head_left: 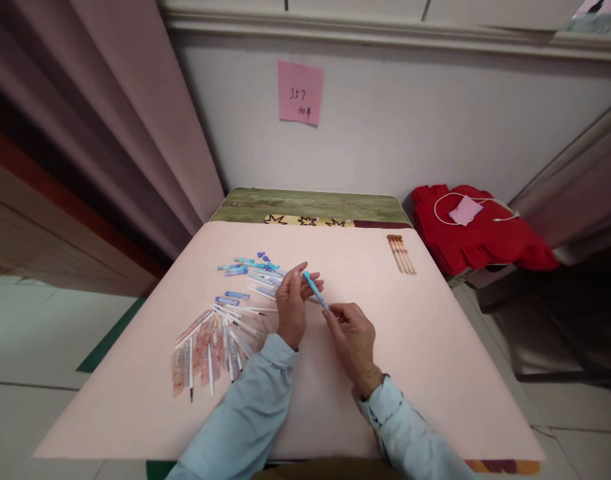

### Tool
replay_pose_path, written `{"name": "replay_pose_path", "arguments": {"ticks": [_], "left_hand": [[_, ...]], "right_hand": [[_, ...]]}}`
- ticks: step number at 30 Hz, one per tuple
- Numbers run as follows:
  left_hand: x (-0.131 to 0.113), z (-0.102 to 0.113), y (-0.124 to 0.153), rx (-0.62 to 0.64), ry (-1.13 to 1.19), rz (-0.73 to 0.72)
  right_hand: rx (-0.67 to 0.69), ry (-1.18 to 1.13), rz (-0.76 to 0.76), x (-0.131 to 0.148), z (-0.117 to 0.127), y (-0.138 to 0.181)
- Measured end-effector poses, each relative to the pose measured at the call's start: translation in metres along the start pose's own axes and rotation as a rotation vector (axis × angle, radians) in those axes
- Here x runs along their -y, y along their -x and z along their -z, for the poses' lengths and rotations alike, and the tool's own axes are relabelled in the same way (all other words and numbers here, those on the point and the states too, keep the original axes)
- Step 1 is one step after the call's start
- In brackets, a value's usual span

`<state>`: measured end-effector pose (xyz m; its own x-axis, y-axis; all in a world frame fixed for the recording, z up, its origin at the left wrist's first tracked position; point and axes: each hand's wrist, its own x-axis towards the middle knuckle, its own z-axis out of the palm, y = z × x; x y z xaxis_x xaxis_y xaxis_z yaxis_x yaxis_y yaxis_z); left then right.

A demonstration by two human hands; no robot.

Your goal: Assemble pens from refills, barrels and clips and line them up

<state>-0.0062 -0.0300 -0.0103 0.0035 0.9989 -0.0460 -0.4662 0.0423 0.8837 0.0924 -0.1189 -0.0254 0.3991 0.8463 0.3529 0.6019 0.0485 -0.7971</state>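
A blue pen (pixel 316 291) is held over the bench (pixel 435 373), between the two hands. The right hand (pixel 352 337) is the nearer, its fingers pinched on the pen's lower end. From that grip the pen's long axis slants away toward 11 o'clock, so its brighter blue end lies right beside the left hand (pixel 292 303). The left fingers are loosely spread there; I cannot tell whether they touch the pen. Seen from the hands, short blue tubes (pixel 228 301) lie around 9 o'clock, small dark blue caps (pixel 265 258) at 10, white refills (pixel 210 373) and clear pink-patterned strips (pixel 178 380) at 8, and a row of brown-topped pens (pixel 402 257) at 2 o'clock.
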Motion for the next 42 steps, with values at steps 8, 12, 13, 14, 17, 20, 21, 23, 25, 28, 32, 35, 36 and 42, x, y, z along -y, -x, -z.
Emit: {"name": "replay_pose_path", "arguments": {"ticks": [8,12,13,14,17,20,21,23,25,28,32,35,36,42], "left_hand": [[0.009,-0.006,0.013,-0.037,-0.139,-0.063],[0.017,-0.013,0.034,0.174,-0.356,-0.162],[0.019,-0.014,0.038,0.25,-0.421,-0.19],[0.021,-0.015,0.042,0.326,-0.494,-0.225],[0.026,-0.015,0.048,0.54,-0.705,-0.368],[0.029,-0.014,0.049,0.691,-0.819,-0.479],[0.03,-0.013,0.048,0.715,-0.84,-0.491],[0.03,-0.013,0.046,0.73,-0.876,-0.49],[0.031,-0.013,0.045,0.73,-0.901,-0.479],[0.032,-0.013,0.045,0.741,-0.929,-0.473],[0.033,-0.012,0.045,0.762,-0.941,-0.479],[0.034,-0.011,0.044,0.759,-0.942,-0.482],[0.034,-0.011,0.044,0.76,-0.944,-0.483],[0.034,-0.012,0.044,0.769,-0.956,-0.49]], "right_hand": [[-0.116,-0.025,-0.048,-0.003,0.009,-0.009],[-0.259,-0.013,-0.143,-0.024,0.043,-0.031],[-0.28,0.013,-0.154,-0.031,0.054,-0.039],[-0.301,0.054,-0.164,-0.039,0.064,-0.047],[-0.344,0.211,-0.221,-0.066,0.091,-0.072],[-0.348,0.33,-0.304,-0.092,0.105,-0.099],[-0.346,0.363,-0.343,-0.1,0.108,-0.107],[-0.324,0.425,-0.431,-0.114,0.114,-0.122],[-0.323,0.456,-0.475,-0.127,0.119,-0.135],[-0.306,0.491,-0.523,-0.141,0.126,-0.151],[-0.266,0.526,-0.566,-0.153,0.129,-0.167],[-0.248,0.536,-0.579,-0.154,0.129,-0.176],[-0.245,0.537,-0.577,-0.153,0.128,-0.178],[-0.243,0.53,-0.513,-0.134,0.111,-0.177]]}}
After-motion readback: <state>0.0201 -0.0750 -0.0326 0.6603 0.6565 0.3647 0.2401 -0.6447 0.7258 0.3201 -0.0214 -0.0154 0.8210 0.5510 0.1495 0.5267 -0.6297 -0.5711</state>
